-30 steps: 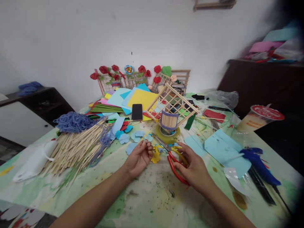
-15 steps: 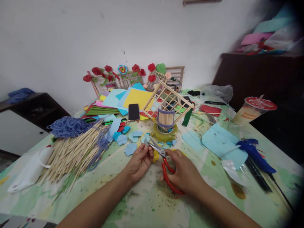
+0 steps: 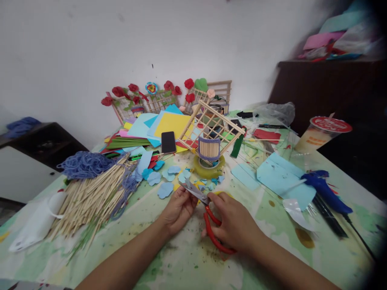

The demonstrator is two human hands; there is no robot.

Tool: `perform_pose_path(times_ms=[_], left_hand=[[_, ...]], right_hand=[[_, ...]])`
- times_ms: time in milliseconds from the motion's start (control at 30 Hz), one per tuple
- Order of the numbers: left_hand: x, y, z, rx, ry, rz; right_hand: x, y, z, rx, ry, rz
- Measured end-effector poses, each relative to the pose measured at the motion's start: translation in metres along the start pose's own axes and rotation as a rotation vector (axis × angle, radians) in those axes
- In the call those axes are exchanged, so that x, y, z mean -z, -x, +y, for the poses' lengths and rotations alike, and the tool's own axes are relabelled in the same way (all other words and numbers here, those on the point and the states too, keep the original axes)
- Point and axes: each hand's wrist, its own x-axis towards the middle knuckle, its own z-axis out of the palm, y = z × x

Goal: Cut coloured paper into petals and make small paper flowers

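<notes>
My right hand (image 3: 231,221) grips red-handled scissors (image 3: 211,219), their metal blades pointing up-left toward my left hand (image 3: 178,207). My left hand is closed in a pinch just under the blade tips, holding a small piece I cannot make out. Light blue paper flower cut-outs (image 3: 165,190) lie scattered just beyond both hands, with small blue scraps and a yellow piece near the blades. A roll of tape (image 3: 209,169) with a small stick-walled cup (image 3: 208,148) on it stands right behind the scissors.
A pile of wooden sticks (image 3: 90,193) with blue yarn (image 3: 84,164) lies left. Coloured paper sheets (image 3: 169,125), a phone (image 3: 168,141) and a wooden lattice (image 3: 211,125) lie behind. Right: light blue sheets (image 3: 281,179), a blue glue gun (image 3: 325,191), a lidded drink cup (image 3: 320,135).
My right hand lifted the scissors off the table and brought the blades to the piece pinched in my left hand. The view shifted slightly right and down.
</notes>
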Motion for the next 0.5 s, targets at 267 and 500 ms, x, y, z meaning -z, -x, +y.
perform_pose_path(times_ms=[267, 500], left_hand=[[-0.0018, -0.0014, -0.0019, -0.04, -0.056, -0.008], [-0.0001, -0.0019, -0.0025, -0.06, -0.101, 0.0]], right_hand=[[-0.0033, 0.0003, 0.0013, 0.0, 0.043, -0.021], [-0.0032, 0.0002, 0.0024, 0.023, 0.066, -0.039]])
